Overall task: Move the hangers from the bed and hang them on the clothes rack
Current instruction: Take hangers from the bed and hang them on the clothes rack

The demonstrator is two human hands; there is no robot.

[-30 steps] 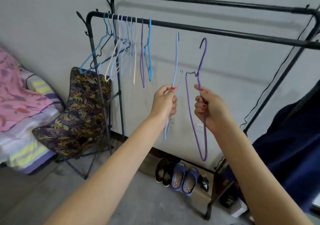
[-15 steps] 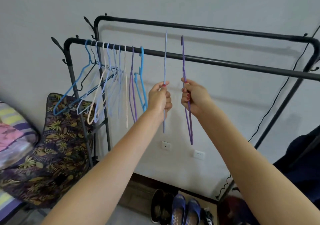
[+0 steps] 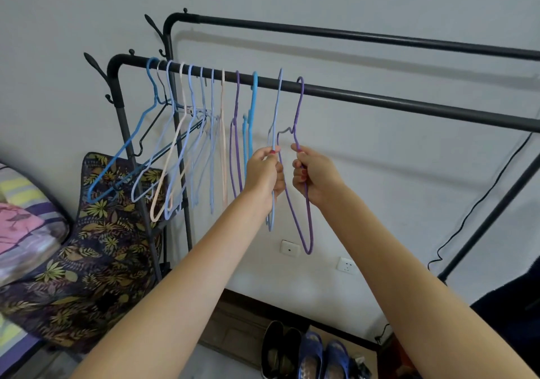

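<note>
Head cam: left hand (image 3: 264, 171) clenched on the pale blue hanger (image 3: 274, 121), right hand (image 3: 314, 174) gripping the purple hanger (image 3: 298, 115), both hooked over the rack's front rail (image 3: 380, 99). Looks like light, springy coated wire, so hold near the neck.

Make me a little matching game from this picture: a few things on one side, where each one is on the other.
Things:
1. purple hanger
2. light blue hanger
3. shoes
4. floral chair

Places:
A. on the floor under the rack
B. in the left hand
C. beside the rack's left post
D. in the right hand

Pairs: 1-D, 2-B, 3-A, 4-C
</note>
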